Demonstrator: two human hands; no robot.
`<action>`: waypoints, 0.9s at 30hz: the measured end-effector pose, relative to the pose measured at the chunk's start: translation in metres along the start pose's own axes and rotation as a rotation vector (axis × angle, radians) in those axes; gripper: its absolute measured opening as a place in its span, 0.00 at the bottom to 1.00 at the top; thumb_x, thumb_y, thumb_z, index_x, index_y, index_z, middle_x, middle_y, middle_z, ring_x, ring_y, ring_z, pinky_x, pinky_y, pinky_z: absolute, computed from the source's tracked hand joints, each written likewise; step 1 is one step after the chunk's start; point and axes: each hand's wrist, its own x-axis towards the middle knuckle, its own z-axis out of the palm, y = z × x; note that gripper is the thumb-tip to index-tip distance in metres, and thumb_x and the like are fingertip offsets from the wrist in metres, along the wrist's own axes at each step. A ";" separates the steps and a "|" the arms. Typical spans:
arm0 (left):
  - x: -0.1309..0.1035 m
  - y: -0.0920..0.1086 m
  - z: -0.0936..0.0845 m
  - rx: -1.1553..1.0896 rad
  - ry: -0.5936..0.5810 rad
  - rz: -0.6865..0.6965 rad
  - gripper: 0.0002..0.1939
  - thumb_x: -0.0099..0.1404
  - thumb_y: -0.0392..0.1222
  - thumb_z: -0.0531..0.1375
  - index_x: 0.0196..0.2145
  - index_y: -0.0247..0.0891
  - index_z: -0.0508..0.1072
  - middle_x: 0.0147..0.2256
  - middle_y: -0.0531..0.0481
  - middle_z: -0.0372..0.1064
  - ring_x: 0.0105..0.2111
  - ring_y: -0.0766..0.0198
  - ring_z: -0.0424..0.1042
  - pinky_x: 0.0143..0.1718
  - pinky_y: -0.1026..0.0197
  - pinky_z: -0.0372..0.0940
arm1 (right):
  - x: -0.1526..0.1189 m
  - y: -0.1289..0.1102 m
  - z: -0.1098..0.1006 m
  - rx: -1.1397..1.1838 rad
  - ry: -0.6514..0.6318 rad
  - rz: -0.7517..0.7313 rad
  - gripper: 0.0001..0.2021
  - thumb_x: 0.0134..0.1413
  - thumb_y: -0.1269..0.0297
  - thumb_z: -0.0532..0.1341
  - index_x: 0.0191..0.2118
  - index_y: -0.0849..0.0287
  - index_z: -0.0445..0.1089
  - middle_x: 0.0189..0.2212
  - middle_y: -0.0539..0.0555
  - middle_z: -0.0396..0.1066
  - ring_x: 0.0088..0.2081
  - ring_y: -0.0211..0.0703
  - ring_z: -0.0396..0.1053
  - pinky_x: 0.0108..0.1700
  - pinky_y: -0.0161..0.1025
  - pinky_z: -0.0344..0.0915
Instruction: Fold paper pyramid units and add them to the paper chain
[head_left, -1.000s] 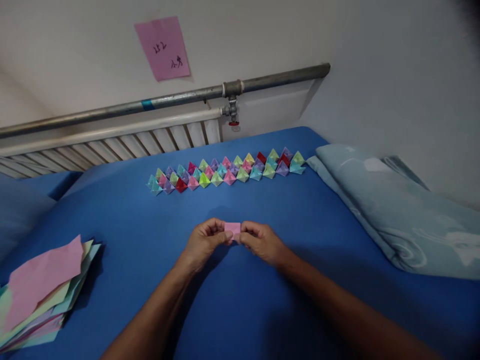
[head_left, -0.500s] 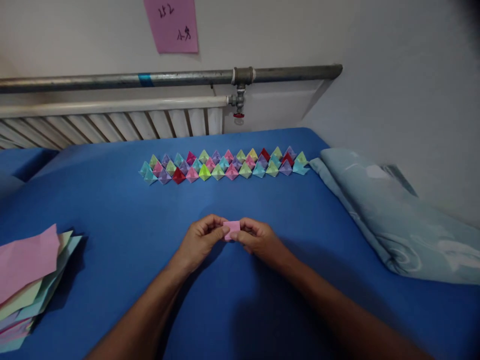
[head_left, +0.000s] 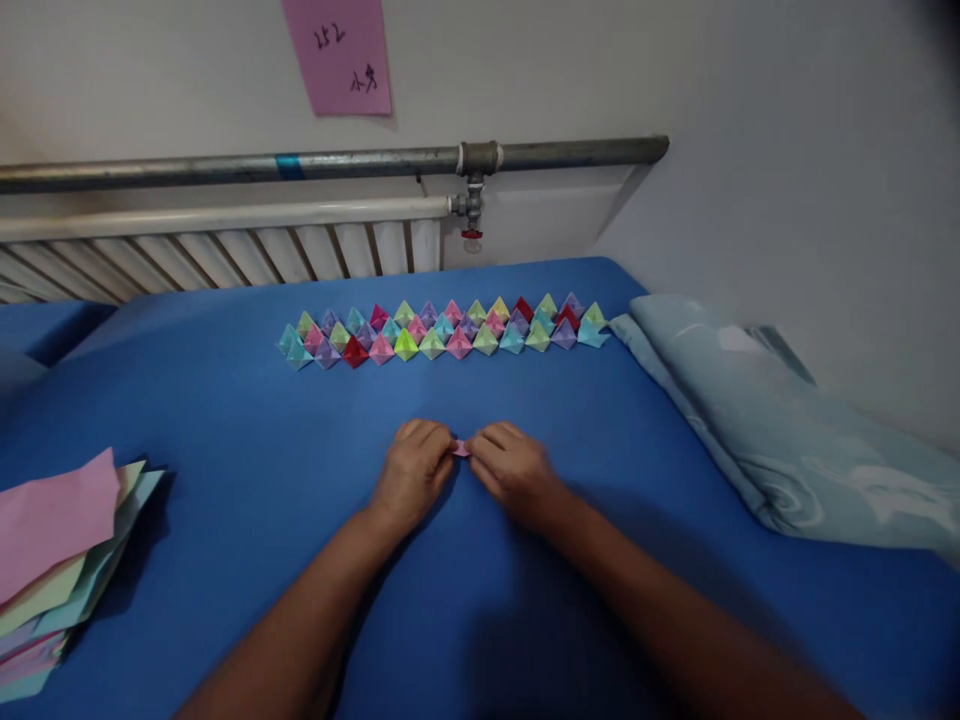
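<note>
Paper, small and pink (head_left: 461,449), is pinched between both hands near the middle of the blue surface (head_left: 247,430). Only a narrow strip shows; the rest is covered by fingers, so its fold lines cannot be read.

Left hand (head_left: 411,472): back turned up, fingers curled in, tips gripping the strip's left end. Right hand (head_left: 517,472): fingers likewise bent, tips gripping the right end. The two hands sit close together, with the pink strip bridging the gap. Whether the paper touches the surface below: cannot tell.

Beyond the hands, well apart from them: folded paper pieces (head_left: 459,343), pointed, packed in rows running left to right. Colours: pink, green, light blue, purple, red, yellow.

Near left: pile of loose sheets (head_left: 52,525), edges uneven, pink one on top, green and blue-green ones below; cut off by the frame edge.

Right side: folded blanket (head_left: 757,420), pale blue-green with white pattern, its far left corner close to the end of the rows.

Background: white radiator (head_left: 225,217), metal pipe (head_left: 375,162) above it, valve (head_left: 474,205) with red handle, and pink note (head_left: 337,60) with dark handwriting on the wall (head_left: 555,60).
</note>
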 end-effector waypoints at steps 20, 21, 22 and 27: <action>-0.018 0.006 -0.009 0.154 -0.102 0.068 0.09 0.68 0.37 0.55 0.41 0.36 0.74 0.41 0.45 0.74 0.39 0.58 0.71 0.40 0.53 0.64 | -0.018 -0.012 -0.006 0.145 -0.097 0.160 0.06 0.60 0.71 0.56 0.38 0.59 0.71 0.35 0.55 0.72 0.36 0.42 0.67 0.40 0.41 0.59; -0.017 0.006 -0.010 0.144 -0.106 0.060 0.08 0.68 0.37 0.55 0.41 0.36 0.74 0.41 0.46 0.75 0.39 0.58 0.71 0.40 0.53 0.64 | -0.017 -0.011 -0.006 0.174 -0.098 0.178 0.06 0.60 0.71 0.56 0.38 0.59 0.71 0.34 0.55 0.72 0.37 0.42 0.67 0.40 0.41 0.59; -0.017 0.006 -0.010 0.135 -0.109 0.050 0.08 0.68 0.37 0.55 0.40 0.36 0.74 0.41 0.46 0.75 0.39 0.58 0.71 0.41 0.54 0.63 | -0.016 -0.011 -0.007 0.198 -0.100 0.194 0.07 0.61 0.71 0.55 0.37 0.59 0.71 0.34 0.55 0.72 0.37 0.42 0.68 0.41 0.41 0.60; -0.014 0.008 -0.011 0.120 -0.120 -0.021 0.09 0.69 0.38 0.55 0.40 0.37 0.74 0.40 0.47 0.75 0.39 0.58 0.70 0.41 0.54 0.61 | -0.011 -0.012 -0.007 0.227 -0.095 0.250 0.09 0.63 0.69 0.52 0.35 0.59 0.69 0.34 0.55 0.72 0.38 0.43 0.68 0.42 0.41 0.62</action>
